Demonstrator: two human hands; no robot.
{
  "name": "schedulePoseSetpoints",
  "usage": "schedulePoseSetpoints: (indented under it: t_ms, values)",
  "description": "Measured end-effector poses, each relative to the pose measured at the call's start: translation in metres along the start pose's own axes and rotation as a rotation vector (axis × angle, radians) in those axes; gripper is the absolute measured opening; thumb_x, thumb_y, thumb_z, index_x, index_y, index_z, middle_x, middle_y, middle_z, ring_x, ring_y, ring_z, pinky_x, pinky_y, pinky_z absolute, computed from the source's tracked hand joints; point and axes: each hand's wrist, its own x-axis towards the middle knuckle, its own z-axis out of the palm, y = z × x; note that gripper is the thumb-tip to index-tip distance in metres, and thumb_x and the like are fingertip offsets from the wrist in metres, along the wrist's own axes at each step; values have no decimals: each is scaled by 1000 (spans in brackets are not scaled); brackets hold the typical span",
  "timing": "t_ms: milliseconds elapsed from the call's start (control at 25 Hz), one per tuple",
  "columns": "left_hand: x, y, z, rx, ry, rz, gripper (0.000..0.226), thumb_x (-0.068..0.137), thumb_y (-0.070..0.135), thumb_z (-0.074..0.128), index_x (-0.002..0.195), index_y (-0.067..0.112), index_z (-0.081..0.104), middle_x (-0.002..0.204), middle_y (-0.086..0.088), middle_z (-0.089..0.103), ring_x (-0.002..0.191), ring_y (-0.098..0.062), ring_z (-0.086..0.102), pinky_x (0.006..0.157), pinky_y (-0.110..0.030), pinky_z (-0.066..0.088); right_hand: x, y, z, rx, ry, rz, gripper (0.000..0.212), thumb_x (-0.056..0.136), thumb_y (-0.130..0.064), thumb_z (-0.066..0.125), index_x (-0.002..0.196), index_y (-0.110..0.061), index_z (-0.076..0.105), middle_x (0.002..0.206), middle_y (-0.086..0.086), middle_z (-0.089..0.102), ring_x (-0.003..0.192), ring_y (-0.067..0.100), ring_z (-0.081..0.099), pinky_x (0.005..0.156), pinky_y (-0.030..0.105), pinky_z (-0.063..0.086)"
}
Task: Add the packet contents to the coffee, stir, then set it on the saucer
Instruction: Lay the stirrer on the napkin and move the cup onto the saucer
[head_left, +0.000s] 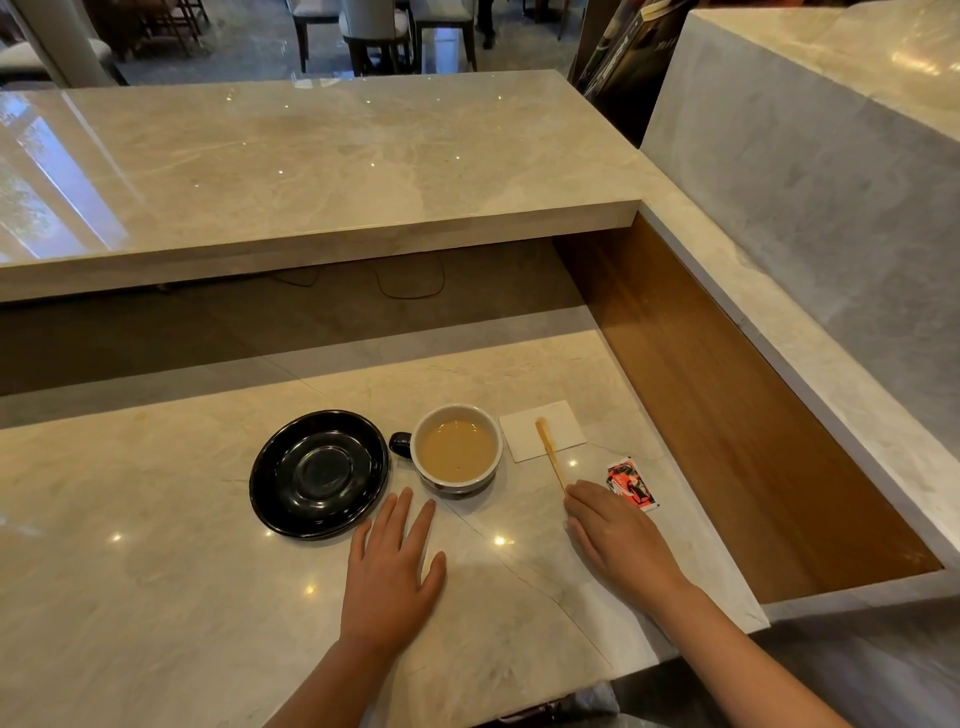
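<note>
A dark cup of milky coffee (457, 449) with a white inside stands on the marble counter, its handle pointing left. An empty black saucer (319, 473) lies just left of it. A wooden stir stick (549, 460) rests partly on a white napkin (543, 430) right of the cup. A small red, black and white packet (629, 483) lies further right. My left hand (392, 571) rests flat on the counter below the cup, fingers apart. My right hand (618, 535) lies palm down, fingertips at the stick's near end, beside the packet.
A raised marble counter top (311, 171) runs behind the work surface, with a dark gap and cables under it. A wood-lined recess (727, 415) drops off at the right. Chairs stand in the far background.
</note>
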Motion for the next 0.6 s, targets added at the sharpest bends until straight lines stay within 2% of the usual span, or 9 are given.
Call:
schedulePoseSetpoints:
  t_ms: [120,200,280,400,480,600]
  values:
    - [0,0,1,-2,7,0,59,87,48,37,140,22,36,147,-9,32,136,-21,17,107,-39,9,13,-14,-10,35,114,8,32,91,-26,42,101,-10,67,104,7,70,100,23,62,84,36,50]
    - [0,-1,2,3,5,-3,59,87,48,38,140,23,36,147,-8,32,136,-21,17,107,-39,10,33,-31,-19,48,179,4,32,88,-30,46,105,-10,65,108,9,69,101,24,61,80,38,51]
    - [0,-1,3,9,5,-7,59,87,47,38,141,23,36,147,-8,32,136,-20,17,107,-40,11,57,-53,-26,50,172,12,40,86,-38,49,117,-15,58,123,11,61,113,27,54,86,42,47]
    - [0,0,2,13,-1,-14,58,88,47,37,141,24,35,147,-9,32,136,-21,19,107,-41,11,88,-83,-32,71,-47,58,68,79,-48,62,137,-28,32,149,8,31,134,27,27,101,47,34]
    - [-1,0,3,10,-9,-12,58,89,47,36,141,23,34,147,-9,32,136,-22,18,107,-41,11,104,-94,-32,56,-149,64,82,74,-52,67,140,-32,22,154,6,17,138,26,14,104,49,29]
    - [0,-1,4,16,-28,-4,58,90,46,35,143,24,29,148,-9,28,136,-22,16,107,-41,9,123,-99,-27,10,-274,50,93,70,-50,72,142,-32,16,155,7,8,140,29,7,105,51,28]
